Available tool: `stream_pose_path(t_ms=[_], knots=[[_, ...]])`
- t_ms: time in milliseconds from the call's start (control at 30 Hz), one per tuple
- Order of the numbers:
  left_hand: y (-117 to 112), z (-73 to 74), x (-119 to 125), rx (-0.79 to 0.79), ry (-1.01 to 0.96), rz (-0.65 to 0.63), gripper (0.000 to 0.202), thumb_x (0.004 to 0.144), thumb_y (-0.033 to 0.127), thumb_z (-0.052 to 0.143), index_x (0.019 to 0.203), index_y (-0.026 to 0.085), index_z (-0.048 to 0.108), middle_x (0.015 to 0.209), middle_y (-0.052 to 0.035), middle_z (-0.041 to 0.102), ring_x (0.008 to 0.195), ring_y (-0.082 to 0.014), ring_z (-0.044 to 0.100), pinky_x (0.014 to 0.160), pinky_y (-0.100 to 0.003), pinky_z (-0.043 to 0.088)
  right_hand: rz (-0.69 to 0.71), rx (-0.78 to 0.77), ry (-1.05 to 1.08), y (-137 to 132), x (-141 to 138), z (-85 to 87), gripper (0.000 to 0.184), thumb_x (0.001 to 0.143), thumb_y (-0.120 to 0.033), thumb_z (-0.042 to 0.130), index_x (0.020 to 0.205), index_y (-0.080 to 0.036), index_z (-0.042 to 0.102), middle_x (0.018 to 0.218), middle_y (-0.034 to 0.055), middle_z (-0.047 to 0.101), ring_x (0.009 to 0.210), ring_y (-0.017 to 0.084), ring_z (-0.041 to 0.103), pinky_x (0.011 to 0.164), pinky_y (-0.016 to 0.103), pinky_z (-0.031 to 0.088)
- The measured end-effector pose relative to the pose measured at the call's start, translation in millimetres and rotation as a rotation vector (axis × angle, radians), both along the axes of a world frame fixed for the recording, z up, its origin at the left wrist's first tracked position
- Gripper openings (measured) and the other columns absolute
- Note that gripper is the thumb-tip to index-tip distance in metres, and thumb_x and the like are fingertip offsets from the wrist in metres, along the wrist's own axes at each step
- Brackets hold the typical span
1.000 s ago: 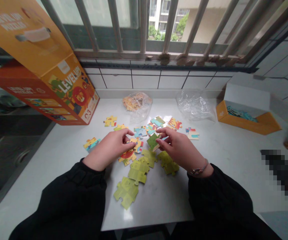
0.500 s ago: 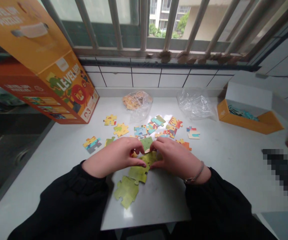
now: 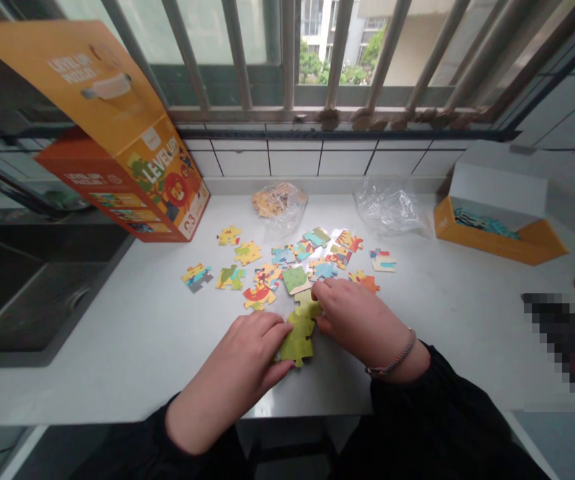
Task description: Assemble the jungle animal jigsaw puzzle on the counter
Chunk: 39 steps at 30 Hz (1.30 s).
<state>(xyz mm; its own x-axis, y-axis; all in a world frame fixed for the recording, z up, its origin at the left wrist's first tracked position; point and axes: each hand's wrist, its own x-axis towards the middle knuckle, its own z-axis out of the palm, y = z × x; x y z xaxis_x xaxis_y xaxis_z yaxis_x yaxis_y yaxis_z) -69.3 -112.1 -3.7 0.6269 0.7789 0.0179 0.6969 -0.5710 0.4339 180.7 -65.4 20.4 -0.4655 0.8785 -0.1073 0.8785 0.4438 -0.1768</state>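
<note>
Thin green puzzle pieces, best taken by their edges

Head view: The green puzzle pieces [image 3: 297,340] lie between the two hands, flat on the bench as far as can be seen. The left grip [image 3: 250,350] is partly open, thumb and fingers at their left edge. The right grip [image 3: 350,317] is curled, its tips a little apart at the right edge of a paler green piece [image 3: 307,304] just beyond. Whether either pinches or only presses, I cannot tell.

The pieces look like card: light, fairly stiff, probably prone to bent knobs and to sliding on this smooth surface. The straight edges seem the safest hold, with the knobs left alone.

The bench [image 3: 427,320] is pale and glossy. Scattered picture pieces [image 3: 260,295] lie beyond both grips. Farther off are a bag of pieces [image 3: 278,203] and a crumpled see-through bag [image 3: 392,207]. Well left of the left grip stand a tall orange box [image 3: 180,193] and a dark sink [image 3: 94,300]; well right of the right grip, an open small box [image 3: 487,243]. White tiles [image 3: 292,162] and window bars [image 3: 287,60] close the far side.
</note>
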Motion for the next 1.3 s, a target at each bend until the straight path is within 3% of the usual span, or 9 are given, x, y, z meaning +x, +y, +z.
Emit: stream_pose_path(t_ms=[167, 300, 500, 700, 867, 1000, 1167, 1300], knots=[[-7, 2.0, -4, 0.083, -0.052, 0.023, 0.041, 0.099, 0.034, 0.077, 0.137, 0.026, 0.067, 0.136, -0.0136, 0.076, 0.122, -0.0347, 0.073, 0.106, -0.053, 0.057, -0.012, -0.032, 0.003, -1, 8, 1.7, 0.02, 0.102, -0.009, 0.056, 0.114, -0.018, 0.069, 0.102, 0.0104, 0.078, 0.096, 0.027, 0.074, 0.08, 0.038, 0.049], [-9, 3.5, -14, 0.086, -0.11, 0.091, 0.04, 0.099, 0.033, 0.074, 0.138, 0.025, 0.066, 0.134, -0.0125, 0.078, 0.121, -0.0326, 0.074, 0.106, -0.051, 0.058, 0.05, -0.03, 0.098, -5, 11, 4.7, 0.015, 0.097, -0.016, 0.073, 0.111, -0.018, 0.07, 0.115, 0.0122, 0.075, 0.106, 0.029, 0.072, 0.089, 0.04, 0.054], [-7, -2.4, -17, 0.052, -0.154, 0.27, 0.027, 0.11, 0.034, 0.051, 0.118, 0.022, 0.075, 0.113, -0.0118, 0.081, 0.104, -0.0295, 0.074, 0.097, -0.048, 0.058, 0.193, 0.006, 0.141, -17, -10, -3.3, 0.044, 0.087, -0.032, 0.093, 0.124, -0.02, 0.071, 0.125, 0.0121, 0.072, 0.117, 0.032, 0.067, 0.093, 0.046, 0.057], [-5, 0.9, -21, -0.119, -0.276, 0.594, 0.029, 0.101, 0.055, 0.067, 0.108, 0.028, 0.076, 0.088, -0.0027, 0.078, 0.076, -0.0247, 0.071, 0.07, -0.035, 0.053, 0.203, -0.021, 0.126, -18, -19, -4.7, 0.021, 0.093, -0.027, 0.08, 0.111, -0.019, 0.074, 0.119, 0.0117, 0.074, 0.112, 0.031, 0.067, 0.09, 0.043, 0.056], [0, 5.9, -49, -0.3, -0.454, 0.778, 0.046, 0.083, 0.067, 0.084, 0.095, 0.025, 0.072, 0.069, 0.0029, 0.064, 0.062, -0.0185, 0.059, 0.057, -0.027, 0.043, 0.196, -0.053, 0.149, -17, -12, -1.6, 0.01, 0.1, -0.027, 0.068, 0.105, -0.019, 0.07, 0.11, 0.0108, 0.076, 0.105, 0.028, 0.069, 0.089, 0.039, 0.052], [1, 8.7, -76, -0.378, -0.528, 0.868, 0.05, 0.075, 0.066, 0.091, 0.089, 0.022, 0.07, 0.069, 0.0032, 0.063, 0.06, -0.0148, 0.054, 0.056, -0.024, 0.038, 0.113, 0.029, 0.156, -11, -9, -5.8, 0.021, 0.112, -0.027, 0.05, 0.103, -0.019, 0.067, 0.1, 0.0102, 0.075, 0.093, 0.025, 0.068, 0.081, 0.038, 0.048], [0, 8.6, -105, -0.312, -0.444, 0.99, 0.049, 0.083, 0.07, 0.079, 0.091, 0.021, 0.076, 0.074, -0.0029, 0.073, 0.065, -0.0186, 0.062, 0.058, -0.027, 0.04, -0.021, 0.163, 0.248, 1, -7, -11.6, 0.031, 0.117, -0.027, 0.042, 0.094, -0.021, 0.062, 0.091, 0.0085, 0.07, 0.083, 0.021, 0.063, 0.075, 0.035, 0.041], [2, 6.3, -118, -0.142, -0.242, 1.096, 0.046, 0.086, 0.067, 0.072, 0.099, 0.023, 0.076, 0.078, -0.0042, 0.078, 0.07, -0.0236, 0.069, 0.06, -0.03, 0.042, -0.041, 0.079, 0.403, 5, -14, -17.5, 0.032, 0.118, -0.033, 0.046, 0.096, -0.021, 0.065, 0.089, 0.0058, 0.072, 0.08, 0.02, 0.065, 0.074, 0.033, 0.042]])
